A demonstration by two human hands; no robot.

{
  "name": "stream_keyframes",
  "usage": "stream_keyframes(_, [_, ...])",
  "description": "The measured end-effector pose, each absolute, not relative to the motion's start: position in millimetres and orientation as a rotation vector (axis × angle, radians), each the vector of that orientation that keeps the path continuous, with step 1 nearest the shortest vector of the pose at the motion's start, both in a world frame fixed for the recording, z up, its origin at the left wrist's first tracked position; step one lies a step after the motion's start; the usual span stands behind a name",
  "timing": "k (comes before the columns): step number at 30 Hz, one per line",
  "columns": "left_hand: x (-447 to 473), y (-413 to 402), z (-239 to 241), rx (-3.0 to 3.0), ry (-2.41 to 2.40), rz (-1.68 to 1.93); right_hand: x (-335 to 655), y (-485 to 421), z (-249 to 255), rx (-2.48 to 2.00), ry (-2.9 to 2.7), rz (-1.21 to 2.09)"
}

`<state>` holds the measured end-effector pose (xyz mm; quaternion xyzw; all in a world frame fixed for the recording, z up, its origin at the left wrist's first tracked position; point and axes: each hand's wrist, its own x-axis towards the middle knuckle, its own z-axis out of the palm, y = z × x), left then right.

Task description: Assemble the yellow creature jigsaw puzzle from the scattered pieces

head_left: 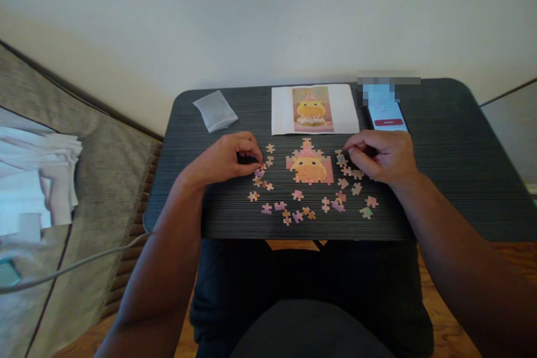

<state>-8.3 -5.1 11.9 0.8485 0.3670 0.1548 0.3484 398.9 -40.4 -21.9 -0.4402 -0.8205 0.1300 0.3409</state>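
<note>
A partly joined jigsaw (pixel 309 168) showing a yellow figure on pink lies in the middle of the dark table (pixel 440 179). Several loose pieces (pixel 298 213) are scattered round it. My left hand (pixel 229 158) rests to its left, fingers curled and pinching a loose piece (pixel 260 170) at the tips. To the right of the jigsaw my right hand (pixel 384 156) has its fingers bent and pressed together over loose pieces (pixel 344 166). Behind the jigsaw lies the printed reference picture (pixel 314 108).
A clear plastic bag (pixel 215 110) lies at the table's back left. A phone (pixel 385 114) with a lit screen sits at the back right. A white cable (pixel 75 265) runs off to the left over a sofa. The wall stands right behind the table.
</note>
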Motion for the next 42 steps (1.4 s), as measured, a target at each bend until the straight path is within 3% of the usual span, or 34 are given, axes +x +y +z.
stream_keyframes(42, [-11.6, -1.4, 12.2, 2.214, 0.880, 0.339, 393.1, -39.8, -18.4, -1.210, -2.087, 0.432])
